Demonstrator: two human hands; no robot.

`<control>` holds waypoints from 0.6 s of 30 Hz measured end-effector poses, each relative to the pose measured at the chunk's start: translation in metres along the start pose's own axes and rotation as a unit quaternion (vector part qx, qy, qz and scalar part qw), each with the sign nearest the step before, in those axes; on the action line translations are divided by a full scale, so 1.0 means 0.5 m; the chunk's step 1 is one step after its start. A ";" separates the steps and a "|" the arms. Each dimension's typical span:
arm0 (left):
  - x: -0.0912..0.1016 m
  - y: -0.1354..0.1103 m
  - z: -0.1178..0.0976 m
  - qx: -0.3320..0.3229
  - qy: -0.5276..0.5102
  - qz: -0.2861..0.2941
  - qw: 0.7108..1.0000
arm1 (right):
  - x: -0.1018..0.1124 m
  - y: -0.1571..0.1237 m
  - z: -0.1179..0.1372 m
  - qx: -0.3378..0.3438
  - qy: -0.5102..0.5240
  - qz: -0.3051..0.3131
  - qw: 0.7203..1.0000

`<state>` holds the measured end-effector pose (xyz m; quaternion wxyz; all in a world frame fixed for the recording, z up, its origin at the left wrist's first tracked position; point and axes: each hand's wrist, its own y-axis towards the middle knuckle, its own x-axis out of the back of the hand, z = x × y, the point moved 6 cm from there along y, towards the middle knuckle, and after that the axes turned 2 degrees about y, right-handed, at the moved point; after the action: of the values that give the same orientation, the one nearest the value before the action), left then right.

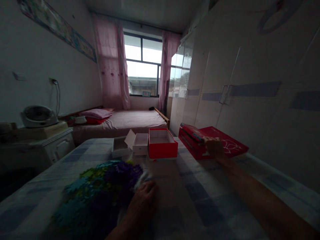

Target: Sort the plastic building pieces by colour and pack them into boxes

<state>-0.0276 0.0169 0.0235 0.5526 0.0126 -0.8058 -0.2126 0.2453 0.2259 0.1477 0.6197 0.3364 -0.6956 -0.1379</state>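
Observation:
On the bed-like checked surface, a pile of purple, green and teal foam-like pieces [105, 186] lies beside my left hand [145, 196]. Its fingers are curled next to some whitish clear plastic [142, 175]; blur hides whether they grip it. My right hand [213, 146] is closed at the end of a thin, dark-and-red flat packet [192, 132], which lies over the left part of a large flat red box [225, 141] with a white flower outline. Left of that box stand an open red box [163, 150], a white box with its flap up [140, 149] and a grey-white open box [120, 151].
A bed [137, 118] with pillows [96, 115] stands beyond, under the window. Tall glossy wardrobes [212, 76] line the right side. At left, a fan [37, 115] rests on a white cabinet [58, 143].

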 end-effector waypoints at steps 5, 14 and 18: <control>0.008 0.002 -0.007 -0.001 -0.006 0.000 1.000 | 0.082 -0.017 -0.086 -0.152 -0.013 -0.063 0.986; 0.005 -0.004 -0.003 -0.033 -0.022 -0.033 0.999 | 0.265 -0.228 -0.268 -0.321 0.085 -0.243 0.911; 0.006 -0.008 -0.015 -0.043 -0.025 -0.025 0.998 | 0.238 -0.350 -0.275 -0.340 0.141 -0.190 0.910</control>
<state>-0.0228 0.0099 0.0271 0.5269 0.0039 -0.8087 -0.2613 0.4278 0.0520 0.1596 0.7502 0.2471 -0.4349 -0.4325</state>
